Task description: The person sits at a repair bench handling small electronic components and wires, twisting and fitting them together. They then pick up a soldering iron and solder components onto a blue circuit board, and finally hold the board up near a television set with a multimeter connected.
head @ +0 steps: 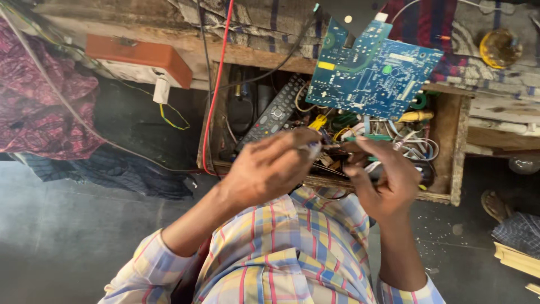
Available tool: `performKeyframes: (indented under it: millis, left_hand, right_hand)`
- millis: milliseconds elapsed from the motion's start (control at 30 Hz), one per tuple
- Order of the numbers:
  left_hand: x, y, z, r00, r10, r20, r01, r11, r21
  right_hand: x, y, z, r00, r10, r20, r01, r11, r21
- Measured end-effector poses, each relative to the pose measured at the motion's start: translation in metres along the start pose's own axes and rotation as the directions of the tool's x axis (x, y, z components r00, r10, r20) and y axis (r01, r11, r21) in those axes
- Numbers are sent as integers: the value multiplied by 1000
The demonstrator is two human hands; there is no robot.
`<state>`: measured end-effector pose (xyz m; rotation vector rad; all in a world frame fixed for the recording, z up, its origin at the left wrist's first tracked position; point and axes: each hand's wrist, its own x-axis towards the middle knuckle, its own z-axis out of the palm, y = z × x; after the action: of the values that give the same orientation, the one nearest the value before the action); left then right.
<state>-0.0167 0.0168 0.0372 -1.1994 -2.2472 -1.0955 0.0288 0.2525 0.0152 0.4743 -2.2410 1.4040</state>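
Left hand pinching a thin wire, right hand pinching its other end — above a wooden drawer

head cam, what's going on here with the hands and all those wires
A person in a plaid shirt has both hands together over an open wooden drawer full of wires and parts. The left hand pinches a small pale piece at its fingertips, and the right hand grips thin wires beside it. A blue circuit board sits just beyond the hands, and a black remote control lies in the drawer.
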Motion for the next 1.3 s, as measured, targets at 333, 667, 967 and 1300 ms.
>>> performKeyframes:
  millis: [333, 667, 967, 1300]
  left_hand:
    - [-4, -4, 24, 1000, 3, -26, -4, 1000, -28]
    - [-5, -4, 24, 1000, -19, 11, 20, 993, -120]
    - [5, -6, 21, 931, -322, 169, 359, 737, -573]
    - [3, -15, 23, 919, -287, 269, 392, 723, -569]
  right_hand:
    - [3, 3, 1, 996, -80, 31, 84, 979, -184]
    - [7, 2, 3, 995, -67, 72, 81, 972, -221]
    - [3, 7, 4, 995, -86, 55, 95, 977, -192]
    - [-2, 10, 7, 992, -119, 50, 126, 975, -186]
